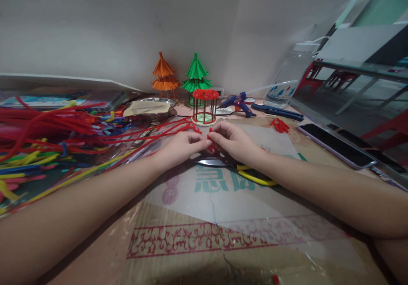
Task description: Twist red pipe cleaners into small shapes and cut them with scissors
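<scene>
A small piece of red pipe cleaner (210, 137) shows between my fingertips, partly hidden by them. My left hand (186, 146) is closed in a pinch on one side of it. From the right, my right hand (230, 139) pinches the same piece with thumb and forefinger. Long red pipe cleaners (153, 131) run from the left pile to just behind my left hand. Right behind my fingers stands a small pavilion frame (205, 94) with a red ring top, brown posts and a pale round base. Below my hands lies a shiny metal edge (214, 163), mostly covered.
An orange tower (164, 72) and a green tower (196, 74) stand by the wall. A blue glue gun (237, 102), a phone (336, 145), red cut pieces (279, 125) and a clear bottle (287, 76) are at right. Yellow handles (255, 177) lie under my right wrist.
</scene>
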`<move>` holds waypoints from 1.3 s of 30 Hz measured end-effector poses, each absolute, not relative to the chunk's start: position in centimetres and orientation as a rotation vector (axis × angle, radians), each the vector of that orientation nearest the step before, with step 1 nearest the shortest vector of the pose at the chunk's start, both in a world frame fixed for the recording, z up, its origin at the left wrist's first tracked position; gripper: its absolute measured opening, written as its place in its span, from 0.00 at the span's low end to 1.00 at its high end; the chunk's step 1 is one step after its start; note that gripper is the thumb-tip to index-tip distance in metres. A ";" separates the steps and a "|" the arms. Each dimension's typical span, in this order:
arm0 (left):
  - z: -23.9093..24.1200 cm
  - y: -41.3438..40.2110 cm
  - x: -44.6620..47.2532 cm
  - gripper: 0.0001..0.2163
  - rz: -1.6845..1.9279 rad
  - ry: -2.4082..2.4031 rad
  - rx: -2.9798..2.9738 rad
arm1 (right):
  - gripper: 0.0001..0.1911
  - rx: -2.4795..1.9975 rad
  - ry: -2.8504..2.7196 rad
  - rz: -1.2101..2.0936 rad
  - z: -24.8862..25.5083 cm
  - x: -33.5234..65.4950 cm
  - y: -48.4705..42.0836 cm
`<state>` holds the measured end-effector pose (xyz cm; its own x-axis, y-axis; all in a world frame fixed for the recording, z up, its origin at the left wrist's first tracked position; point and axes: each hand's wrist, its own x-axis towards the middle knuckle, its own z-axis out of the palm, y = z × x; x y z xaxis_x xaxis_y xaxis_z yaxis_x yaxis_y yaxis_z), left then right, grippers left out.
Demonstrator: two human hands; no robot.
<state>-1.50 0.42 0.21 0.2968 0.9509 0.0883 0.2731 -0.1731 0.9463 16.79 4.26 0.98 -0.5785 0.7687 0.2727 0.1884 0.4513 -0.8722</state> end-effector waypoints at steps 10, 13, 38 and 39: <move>-0.1 0.5 -1.6 0.14 0.915 1.155 1.688 | 0.09 -0.800 -2.065 1.052 1.0 16.8 4.3; -0.1 0.4 -1.6 0.15 0.899 1.188 1.718 | 0.08 -0.796 -2.061 1.079 1.0 16.8 4.2; 0.6 0.1 -1.3 0.13 0.930 1.125 1.632 | 0.09 -0.827 -2.039 1.195 1.3 16.7 4.2; 0.6 0.2 -1.3 0.13 0.930 1.130 1.624 | 0.09 -0.821 -2.041 1.182 1.2 16.7 4.2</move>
<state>-1.27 0.15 0.59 0.2930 0.9530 0.0765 0.2581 -0.1559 0.9535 16.71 4.24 1.22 -0.6053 0.7676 0.2105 0.1993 0.4022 -0.8936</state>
